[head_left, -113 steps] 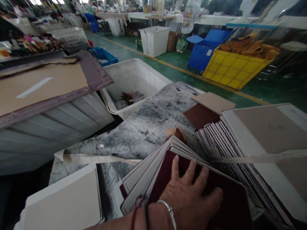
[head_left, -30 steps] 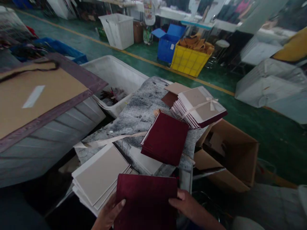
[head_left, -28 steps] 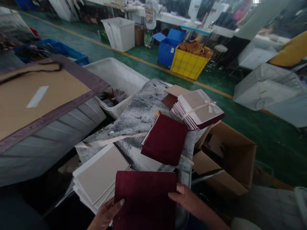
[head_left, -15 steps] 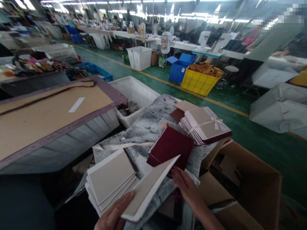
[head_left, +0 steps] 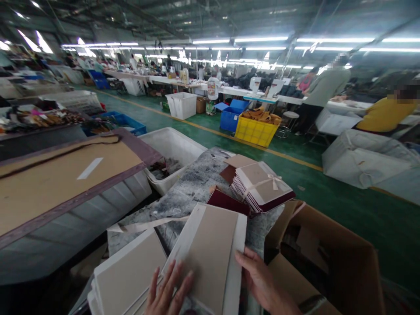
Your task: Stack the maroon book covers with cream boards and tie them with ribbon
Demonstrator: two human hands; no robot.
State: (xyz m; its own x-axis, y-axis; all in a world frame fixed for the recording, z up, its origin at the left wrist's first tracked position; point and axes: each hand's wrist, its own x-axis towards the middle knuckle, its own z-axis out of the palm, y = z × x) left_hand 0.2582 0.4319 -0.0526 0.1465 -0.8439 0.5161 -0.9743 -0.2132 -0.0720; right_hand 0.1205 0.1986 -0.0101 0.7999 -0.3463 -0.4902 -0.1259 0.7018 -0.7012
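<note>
A beige panel with white borders [head_left: 213,245] is tilted up in front of me, over the grey mottled worktop [head_left: 187,188]. My right hand [head_left: 259,278] pinches its right edge, thumb on the face. My left hand [head_left: 170,286] lies with spread fingers against its lower left part. Left of it, a stack of similar beige panels [head_left: 129,271] rests on the near left of the worktop. Behind the held panel, maroon panels [head_left: 226,201] show only in part. Farther back sits a bundle of panels [head_left: 262,181] with maroon undersides, tied with a pale ribbon.
An open cardboard box [head_left: 348,258] stands to the right. A white bin [head_left: 177,144] is beyond the worktop, and a tan board [head_left: 65,188] lies on the left. Yellow [head_left: 257,131] and blue [head_left: 229,118] crates stand across the aisle, with people working behind.
The panel has turned from nearly edge-on to show its beige face, and it now hides most of the maroon panels. My left hand's fingers have spread; the view has tilted up.
</note>
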